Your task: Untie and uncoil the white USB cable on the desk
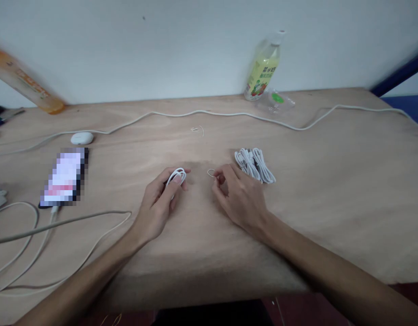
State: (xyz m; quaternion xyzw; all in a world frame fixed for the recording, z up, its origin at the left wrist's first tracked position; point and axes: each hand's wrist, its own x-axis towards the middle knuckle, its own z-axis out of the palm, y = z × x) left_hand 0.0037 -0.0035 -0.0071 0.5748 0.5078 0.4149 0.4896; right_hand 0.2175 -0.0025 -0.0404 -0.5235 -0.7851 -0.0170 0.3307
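While I follow through the head camera, the left hand [157,203] is curled around a coiled white cable [177,175] at the middle of the wooden table [331,190], thumb and fingertips closed on its loops. Just to its right, across a narrow strip of bare wood, the right hand [237,197] pinches a thin wire tie [211,172] between thumb and forefinger, with the tie's small loop poking out toward the coil. The coil sticks out ahead of the left fingertips. Its long axis slants from near-left to far-right, so its far end points at the tie, and coil and tie sit near each other but apart. Beyond the right hand's knuckles lie the cable bundles [254,165], just beside the fingers; I cannot tell whether they touch.

The left fingers cover most of the coil and I see no plugs. The tie is too thin for me to say whether its ring is closed. The phone [64,176] to the left is blurred out, and a long cord [202,112] runs across the far side of the table below a bottle [263,68].
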